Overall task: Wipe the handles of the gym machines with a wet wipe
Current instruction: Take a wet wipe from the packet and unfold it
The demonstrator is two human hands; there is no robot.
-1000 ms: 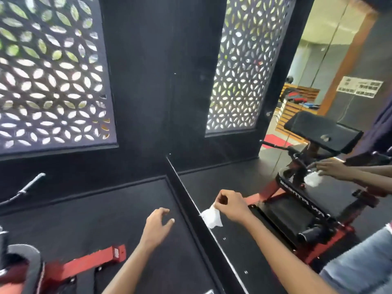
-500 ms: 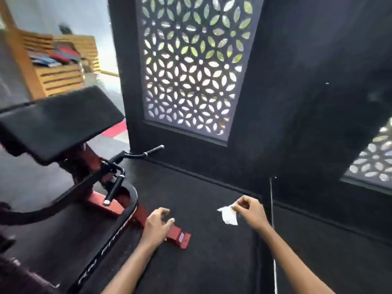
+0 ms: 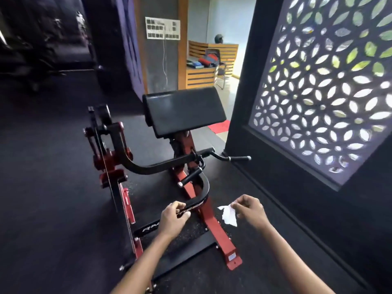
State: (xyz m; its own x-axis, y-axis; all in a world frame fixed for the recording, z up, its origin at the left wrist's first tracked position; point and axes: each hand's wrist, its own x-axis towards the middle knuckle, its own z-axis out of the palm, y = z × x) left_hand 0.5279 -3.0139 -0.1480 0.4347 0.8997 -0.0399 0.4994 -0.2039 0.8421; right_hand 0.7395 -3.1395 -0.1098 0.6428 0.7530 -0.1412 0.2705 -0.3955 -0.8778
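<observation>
Left of the left hand (image 3: pixel 172 217), dim gym machines (image 3: pixel 42 49) are too dark to make out. That hand hangs with loosely curled fingers holding nothing, overlapping the curl machine's (image 3: pixel 118 145) black lettered bar (image 3: pixel 197 203), whose print it partly hides. Ahead of it lie the handles (image 3: pixel 237 158). The right hand (image 3: pixel 249 210) pinches the crumpled wet wipe (image 3: pixel 229 215), apart from the machine.

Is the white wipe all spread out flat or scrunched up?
Scrunched up. The wipe hangs crumpled and creased from the right hand's pinching fingertips.
</observation>
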